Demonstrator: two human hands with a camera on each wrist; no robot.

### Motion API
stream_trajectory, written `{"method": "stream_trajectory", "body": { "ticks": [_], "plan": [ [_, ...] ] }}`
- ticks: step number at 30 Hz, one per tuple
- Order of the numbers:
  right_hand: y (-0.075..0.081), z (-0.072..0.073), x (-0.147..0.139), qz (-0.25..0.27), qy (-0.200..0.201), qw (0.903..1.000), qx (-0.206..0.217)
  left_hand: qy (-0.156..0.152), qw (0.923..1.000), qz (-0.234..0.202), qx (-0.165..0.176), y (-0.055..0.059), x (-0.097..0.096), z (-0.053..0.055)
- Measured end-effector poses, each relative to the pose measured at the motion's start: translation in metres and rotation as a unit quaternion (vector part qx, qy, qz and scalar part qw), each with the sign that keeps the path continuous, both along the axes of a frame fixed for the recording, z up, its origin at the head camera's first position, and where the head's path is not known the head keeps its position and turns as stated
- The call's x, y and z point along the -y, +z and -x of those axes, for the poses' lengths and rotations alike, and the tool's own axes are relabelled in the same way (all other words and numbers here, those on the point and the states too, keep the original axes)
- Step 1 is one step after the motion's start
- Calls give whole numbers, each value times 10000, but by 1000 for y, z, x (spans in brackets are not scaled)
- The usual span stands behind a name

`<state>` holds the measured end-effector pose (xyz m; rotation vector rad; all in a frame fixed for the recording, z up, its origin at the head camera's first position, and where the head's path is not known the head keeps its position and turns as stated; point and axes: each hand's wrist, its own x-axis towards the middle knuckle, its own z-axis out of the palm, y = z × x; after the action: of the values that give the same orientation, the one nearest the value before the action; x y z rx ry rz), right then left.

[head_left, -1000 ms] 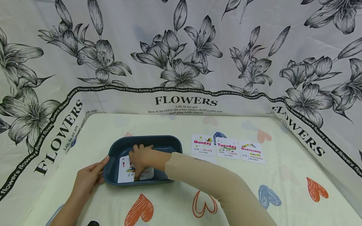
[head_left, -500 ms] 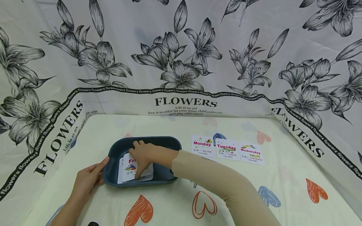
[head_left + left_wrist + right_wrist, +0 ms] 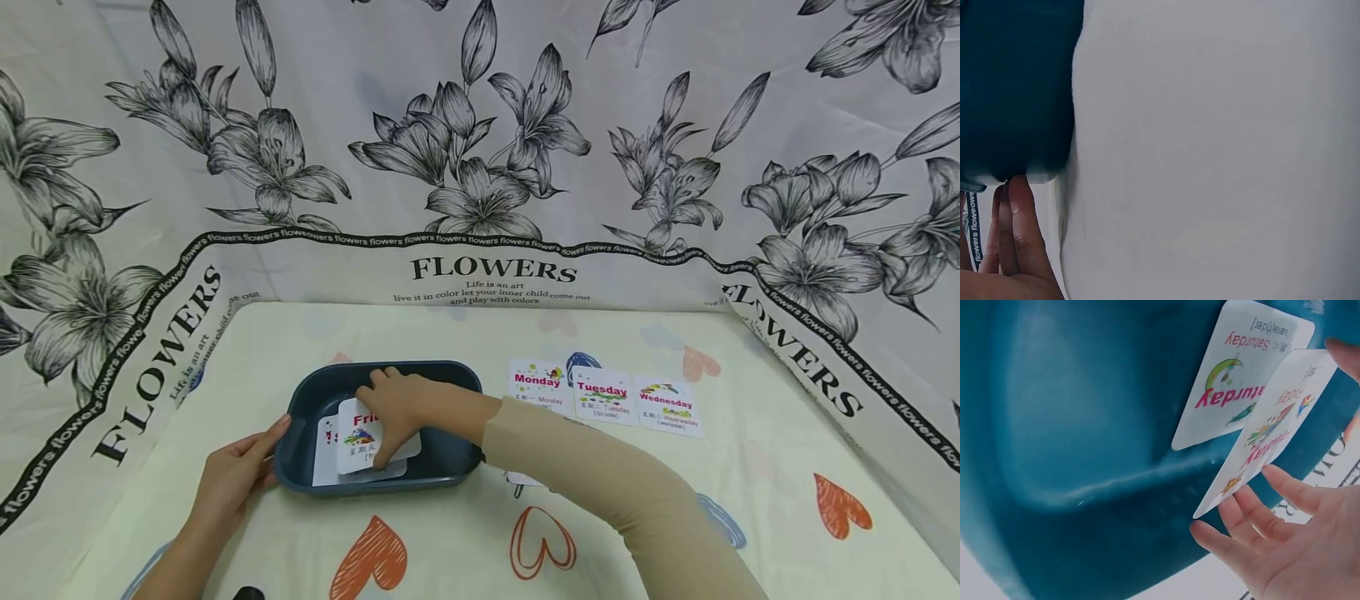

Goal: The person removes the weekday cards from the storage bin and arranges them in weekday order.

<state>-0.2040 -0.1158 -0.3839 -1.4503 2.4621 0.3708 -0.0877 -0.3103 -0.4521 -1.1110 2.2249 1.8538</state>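
Observation:
A dark blue plastic tub (image 3: 442, 467) sits on the table with white word cards inside. My right hand (image 3: 405, 408) holds the Friday card (image 3: 356, 454) by its edges, thumb at the near side and fingers at the far side. In the right wrist view this card is tilted, overlapping the Saturday card (image 3: 1229, 375) on the tub floor. A further card edge (image 3: 324, 462) shows at the left of the stack. My left hand (image 3: 236, 471) is at the tub's left end, thumb at the rim; the left wrist view shows straight fingers (image 3: 1025, 219) against the outer wall.
Right of the tub lie the Monday card (image 3: 536, 383), Tuesday card (image 3: 603, 396) and Wednesday card (image 3: 667, 408) in a row. A white edge (image 3: 522, 478) pokes out below my right sleeve (image 3: 592, 467). Behind the table hangs a flower-print curtain (image 3: 480, 125).
My right hand has drawn the Friday card up and to the right within the tub, showing more of its face and of the cards beneath. The left hand and tub have stayed put.

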Motion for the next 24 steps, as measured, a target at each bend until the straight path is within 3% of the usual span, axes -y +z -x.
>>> {"method": "stream_trajectory", "body": {
  "ticks": [12,24],
  "plan": [
    [13,12,-46,546,-186,9976,393,-47,9999,-5,-146,2,-2,2],
    [26,20,-100,927,-663,9917,603,58,9999,10,-99,2,-3,2]
  ]
}}
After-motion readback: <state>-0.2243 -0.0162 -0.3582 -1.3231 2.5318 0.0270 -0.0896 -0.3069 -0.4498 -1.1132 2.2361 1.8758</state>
